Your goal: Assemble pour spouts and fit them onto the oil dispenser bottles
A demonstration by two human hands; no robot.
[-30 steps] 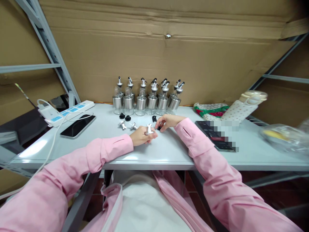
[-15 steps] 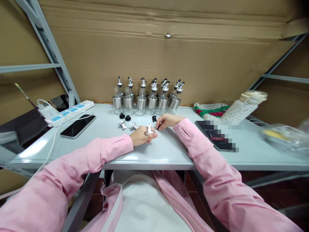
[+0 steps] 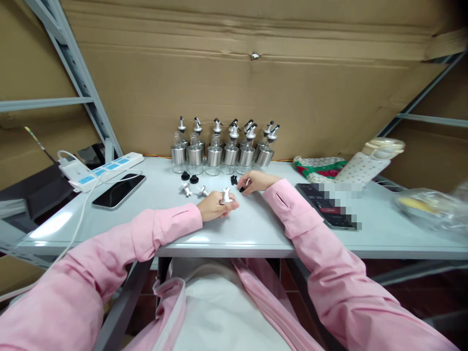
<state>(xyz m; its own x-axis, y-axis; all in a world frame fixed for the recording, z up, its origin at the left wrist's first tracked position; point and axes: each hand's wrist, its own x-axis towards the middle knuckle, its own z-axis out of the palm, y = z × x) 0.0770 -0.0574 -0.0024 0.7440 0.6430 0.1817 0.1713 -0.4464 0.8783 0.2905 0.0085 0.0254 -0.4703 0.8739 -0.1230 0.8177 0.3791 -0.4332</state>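
Observation:
My left hand (image 3: 214, 206) rests on the pale table (image 3: 256, 229), fingers closed round a small silver pourer spout (image 3: 225, 196) that stands up between them. My right hand (image 3: 254, 182) lies just beyond it, fingertips pinched on a small black stopper (image 3: 241, 189). Another black piece (image 3: 233, 180) lies close by. Two loose silver spouts (image 3: 186, 189) (image 3: 202, 191) and two black caps (image 3: 189, 177) sit to the left of my hands. Several glass and steel oil bottles (image 3: 224, 148) with spouts stand in a row at the back.
A black phone (image 3: 119, 190) and a white power strip (image 3: 102, 168) with cables lie at the left. A dark phone (image 3: 321, 207), a folded cloth (image 3: 318, 166), a spotted bottle (image 3: 369, 163) and a plastic bag (image 3: 427, 207) occupy the right. Cardboard (image 3: 256, 87) backs the table.
My right hand has shifted slightly away from me and its fingers have closed on the black stopper. My left hand has stayed put with the spout.

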